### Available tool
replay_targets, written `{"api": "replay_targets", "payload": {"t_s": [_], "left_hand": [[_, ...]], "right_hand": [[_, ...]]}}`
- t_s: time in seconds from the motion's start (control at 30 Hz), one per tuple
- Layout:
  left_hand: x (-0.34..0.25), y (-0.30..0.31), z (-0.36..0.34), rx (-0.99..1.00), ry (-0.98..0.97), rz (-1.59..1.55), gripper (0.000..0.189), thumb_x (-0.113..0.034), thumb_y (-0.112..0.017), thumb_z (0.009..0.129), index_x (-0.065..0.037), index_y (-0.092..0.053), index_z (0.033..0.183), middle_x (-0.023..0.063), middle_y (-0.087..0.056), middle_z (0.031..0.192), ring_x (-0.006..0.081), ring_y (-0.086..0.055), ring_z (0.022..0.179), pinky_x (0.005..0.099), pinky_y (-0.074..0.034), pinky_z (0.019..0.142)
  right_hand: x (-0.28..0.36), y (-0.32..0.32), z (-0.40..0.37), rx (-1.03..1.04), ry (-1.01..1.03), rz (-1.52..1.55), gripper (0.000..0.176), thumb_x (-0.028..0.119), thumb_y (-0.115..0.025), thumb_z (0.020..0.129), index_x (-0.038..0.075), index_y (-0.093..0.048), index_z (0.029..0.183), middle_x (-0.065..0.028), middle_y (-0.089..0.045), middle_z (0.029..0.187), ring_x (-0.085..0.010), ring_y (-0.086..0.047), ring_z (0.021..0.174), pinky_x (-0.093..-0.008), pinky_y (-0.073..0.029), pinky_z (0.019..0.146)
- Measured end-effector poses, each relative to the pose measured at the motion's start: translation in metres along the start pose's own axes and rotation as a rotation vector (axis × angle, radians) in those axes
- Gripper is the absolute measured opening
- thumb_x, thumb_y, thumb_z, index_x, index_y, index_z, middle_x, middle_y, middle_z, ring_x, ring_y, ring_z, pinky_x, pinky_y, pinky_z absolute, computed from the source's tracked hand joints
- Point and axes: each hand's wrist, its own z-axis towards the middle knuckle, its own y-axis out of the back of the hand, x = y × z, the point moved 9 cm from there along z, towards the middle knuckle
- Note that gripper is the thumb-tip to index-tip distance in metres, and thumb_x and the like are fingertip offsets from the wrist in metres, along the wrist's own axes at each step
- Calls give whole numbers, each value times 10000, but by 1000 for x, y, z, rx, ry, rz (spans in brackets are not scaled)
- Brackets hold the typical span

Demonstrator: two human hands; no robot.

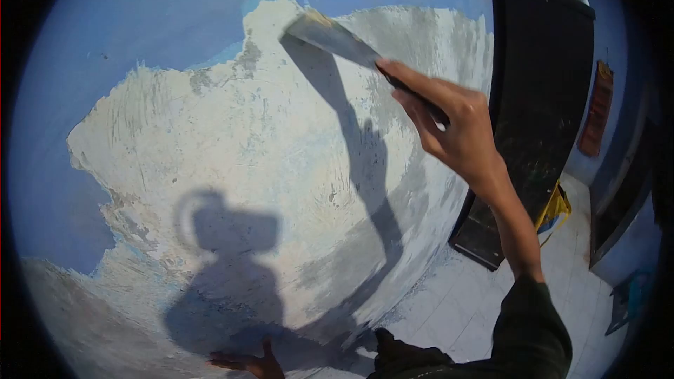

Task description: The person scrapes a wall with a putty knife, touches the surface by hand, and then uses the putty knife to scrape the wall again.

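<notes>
My right hand (453, 115) is closed round the dark handle of a scraper (333, 36), whose wide blade lies at the upper edge of a bare, pale patch (232, 133) on the blue wall (175, 7). Blue paint borders the patch above and at the left. At the bottom of the view, my left hand (256, 365) is low by the wall with its fingers spread and nothing in it. Shadows of my head and right arm fall across the patch.
A tall black door or panel (540, 84) stands at the right of the wall. Beyond it are a yellow bag (556, 209), a reddish hanging object (597, 108) and a teal item (630, 302). Pale tiles (449, 309) cover the floor, with scrapings along the wall's foot.
</notes>
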Motion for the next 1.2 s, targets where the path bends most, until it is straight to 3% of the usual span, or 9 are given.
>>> {"api": "replay_targets", "payload": {"t_s": [0.4, 0.57, 0.73, 0.8, 0.9, 1.07, 1.2], "left_hand": [[-2, 21, 14, -45, 34, 57, 1378, -351, -897, 755, -64, 148, 1606, 221, 268, 1642, 409, 164, 1539, 582, 15, 1241], [-11, 19, 15, -68, -57, -14, 1387, -349, -898, 756, -92, 168, 1605, 209, 272, 1644, 404, 163, 1541, 596, 15, 1238], [-17, 28, 15, -102, -112, -64, 1397, -346, -900, 756, -120, 187, 1603, 196, 275, 1646, 399, 162, 1542, 610, 15, 1235], [-25, 29, 17, -119, -150, -90, 1401, -345, -901, 756, -132, 195, 1603, 191, 277, 1646, 397, 162, 1543, 616, 15, 1233], [-19, 27, 18, -110, -153, -100, 1417, -339, -907, 750, -148, 211, 1599, 182, 272, 1651, 393, 162, 1544, 626, 19, 1229], [-14, 28, 16, -99, -110, -27, 1430, -319, -914, 743, -160, 223, 1595, 178, 263, 1654, 392, 156, 1546, 634, 17, 1228], [-15, 25, 19, -88, -88, -13, 1429, -313, -914, 742, -156, 221, 1596, 178, 260, 1656, 393, 151, 1547, 631, 11, 1231]], "right_hand": [[-6, -9, -29, 40, 2, -11, 442, 171, -704, 955, 263, -646, 1384, -24, -615, 596, -112, -508, 453, -322, -417, 448], [9, 2, 12, -2, 19, -18, 489, 108, -724, 929, 284, -649, 1379, -9, -634, 601, -116, -533, 460, -302, -433, 454], [-11, -11, -39, -22, -18, 31, 481, 130, -727, 932, 276, -647, 1382, -23, -602, 584, -107, -507, 464, -326, -408, 445], [-5, -11, -16, -23, 28, -14, 486, 135, -725, 935, 276, -639, 1391, -20, -594, 583, -108, -500, 460, -324, -409, 446], [-3, -13, 8, -51, 88, -24, 506, 151, -722, 939, 287, -617, 1414, -15, -589, 595, -110, -490, 455, -321, -405, 441], [1, -15, -28, -5, 15, -12, 478, 153, -717, 942, 283, -636, 1395, -11, -593, 583, -106, -496, 456, -313, -401, 431], [2, -6, 6, -1, 53, -26, 513, 106, -731, 923, 273, -634, 1399, -10, -609, 595, -110, -494, 450, -310, -398, 432]]}}
